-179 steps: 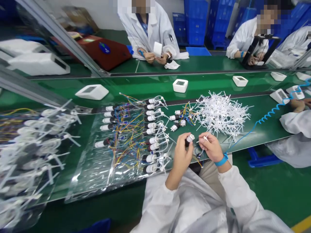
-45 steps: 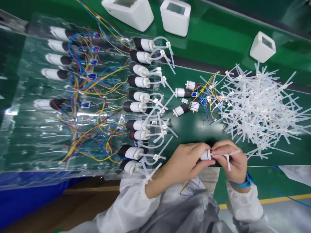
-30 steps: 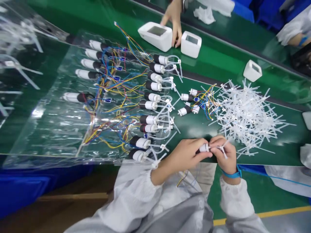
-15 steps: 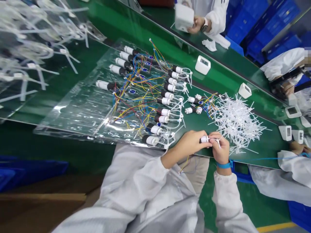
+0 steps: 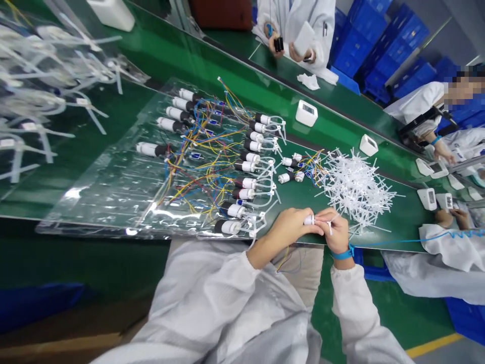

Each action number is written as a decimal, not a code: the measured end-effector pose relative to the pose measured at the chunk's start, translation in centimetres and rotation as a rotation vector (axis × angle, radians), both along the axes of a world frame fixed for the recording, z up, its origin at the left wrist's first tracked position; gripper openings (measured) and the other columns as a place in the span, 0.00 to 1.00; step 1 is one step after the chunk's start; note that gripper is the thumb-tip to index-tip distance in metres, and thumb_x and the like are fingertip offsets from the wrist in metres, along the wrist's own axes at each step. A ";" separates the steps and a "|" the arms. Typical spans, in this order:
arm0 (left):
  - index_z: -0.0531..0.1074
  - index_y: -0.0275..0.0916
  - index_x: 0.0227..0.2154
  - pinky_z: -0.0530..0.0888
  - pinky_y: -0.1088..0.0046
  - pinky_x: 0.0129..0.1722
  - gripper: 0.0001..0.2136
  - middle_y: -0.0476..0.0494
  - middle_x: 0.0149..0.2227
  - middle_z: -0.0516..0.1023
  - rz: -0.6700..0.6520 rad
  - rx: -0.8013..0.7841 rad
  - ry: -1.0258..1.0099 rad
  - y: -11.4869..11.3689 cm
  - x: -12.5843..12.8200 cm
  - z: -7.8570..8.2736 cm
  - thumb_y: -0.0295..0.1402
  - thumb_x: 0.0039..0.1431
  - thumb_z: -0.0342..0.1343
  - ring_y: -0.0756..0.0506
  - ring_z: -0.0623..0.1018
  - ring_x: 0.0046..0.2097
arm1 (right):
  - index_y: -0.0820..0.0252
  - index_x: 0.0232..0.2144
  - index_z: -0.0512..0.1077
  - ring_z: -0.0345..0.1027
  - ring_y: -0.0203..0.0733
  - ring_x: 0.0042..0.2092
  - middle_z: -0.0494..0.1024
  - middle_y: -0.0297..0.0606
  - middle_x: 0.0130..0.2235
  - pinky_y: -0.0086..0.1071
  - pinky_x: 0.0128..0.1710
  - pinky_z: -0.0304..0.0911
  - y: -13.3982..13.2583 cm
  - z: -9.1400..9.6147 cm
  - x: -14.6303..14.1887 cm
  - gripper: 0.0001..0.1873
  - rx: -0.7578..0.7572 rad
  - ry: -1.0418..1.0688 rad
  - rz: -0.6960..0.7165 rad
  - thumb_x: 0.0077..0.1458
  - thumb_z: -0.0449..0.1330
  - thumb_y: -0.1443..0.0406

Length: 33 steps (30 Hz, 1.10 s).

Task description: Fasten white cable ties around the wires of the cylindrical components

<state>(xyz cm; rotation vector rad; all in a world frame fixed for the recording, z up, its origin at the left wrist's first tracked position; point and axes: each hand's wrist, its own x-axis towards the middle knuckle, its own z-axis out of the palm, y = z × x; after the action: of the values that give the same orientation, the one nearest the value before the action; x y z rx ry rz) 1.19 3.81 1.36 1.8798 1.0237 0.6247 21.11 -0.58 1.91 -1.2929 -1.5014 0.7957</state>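
My left hand (image 5: 291, 226) is closed around a small white cylindrical motor-like part (image 5: 308, 220) with wires hanging below the table edge. Right beside it, my right hand (image 5: 336, 233) pinches a thin white branched tube piece (image 5: 330, 226) at the end of that part; whether the two are joined is hidden by my fingers. To the left, a row of similar white-and-black cylinders (image 5: 230, 227) with coloured wires and white tube loops lies on a clear plastic sheet (image 5: 102, 202). Beyond my hands are several loose cylinders (image 5: 285, 178) and a heap of white branched tube pieces (image 5: 358, 189).
White tube assemblies (image 5: 49, 101) are heaped at the far left. White box-shaped devices (image 5: 306, 113) stand on the green conveyor strip behind the table. Co-workers in white sleeves (image 5: 441, 242) sit across and to the right. A blue coiled cord (image 5: 401, 243) runs from my right wristband.
The view has shifted a little, so the table contents appear moved left. My hands keep their hold with slightly changed fingers. The person opposite has lowered and turned the white device.
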 end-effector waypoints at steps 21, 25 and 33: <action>0.83 0.43 0.46 0.77 0.68 0.50 0.06 0.42 0.46 0.83 0.183 0.194 -0.316 -2.1 -1.4 0.2 0.33 0.70 0.66 0.41 0.81 0.48 | 0.54 0.42 0.85 0.78 0.48 0.47 0.84 0.41 0.44 0.40 0.51 0.74 -0.1 -0.9 -0.7 0.15 -0.102 0.380 0.127 0.59 0.77 0.53; 0.83 0.43 0.50 0.78 0.67 0.49 0.08 0.41 0.49 0.83 0.184 0.137 -0.297 -1.9 -1.3 -0.1 0.32 0.70 0.65 0.41 0.82 0.50 | 0.54 0.43 0.85 0.78 0.47 0.45 0.84 0.40 0.43 0.39 0.48 0.74 -0.2 -0.6 -0.9 0.13 -0.122 0.384 0.162 0.61 0.76 0.54; 0.67 0.43 0.72 0.77 0.61 0.59 0.26 0.40 0.53 0.83 0.103 0.074 -0.226 -1.3 -0.9 -1.7 0.32 0.73 0.60 0.40 0.83 0.55 | 0.55 0.38 0.87 0.76 0.44 0.40 0.84 0.36 0.38 0.36 0.45 0.71 0.3 -1.2 -0.6 0.12 -0.171 0.290 0.047 0.59 0.77 0.55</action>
<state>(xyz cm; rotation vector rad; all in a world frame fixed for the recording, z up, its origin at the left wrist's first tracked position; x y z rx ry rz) 0.32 2.53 -0.30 1.7795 0.9643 0.9247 20.52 -0.29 0.70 -1.2087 -1.2566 1.1124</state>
